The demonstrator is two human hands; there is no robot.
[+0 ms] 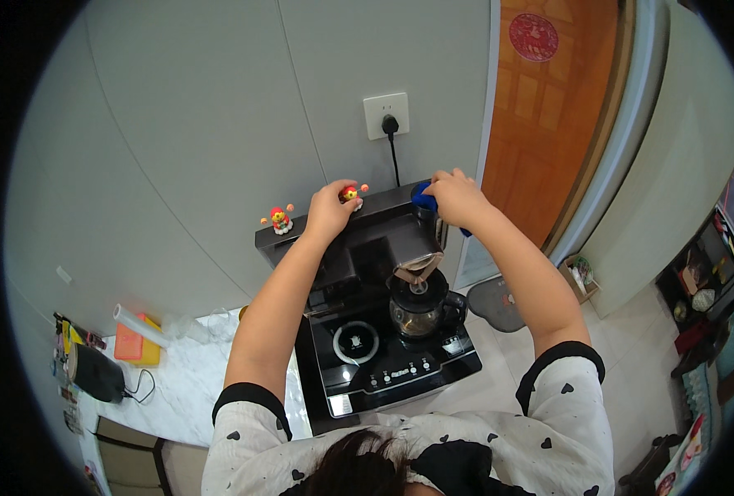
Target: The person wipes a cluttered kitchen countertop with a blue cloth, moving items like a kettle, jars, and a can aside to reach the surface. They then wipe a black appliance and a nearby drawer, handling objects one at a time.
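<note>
My left hand (331, 209) grips a small red and yellow figurine (350, 195) on the top ledge of a black tea-making appliance (382, 201). A similar figurine (280, 221) stands farther left on the same ledge. At the ledge's right end, my right hand (456, 197) holds a blue cloth (424, 199) against a dark round part, partly hidden by the cloth and fingers. Below, a glass kettle with a black lid (417, 307) sits on the right of the black glass cooktop (398, 378), beside a ring-marked heating zone (355, 342).
A wall socket (386, 116) with a black plug and cord is above the appliance. At left, a marble-patterned counter (187, 390) bears a red and yellow box (136, 342) and a black container (97, 373). An orange door (546, 124) stands at the right, with a grey mat (497, 304) below.
</note>
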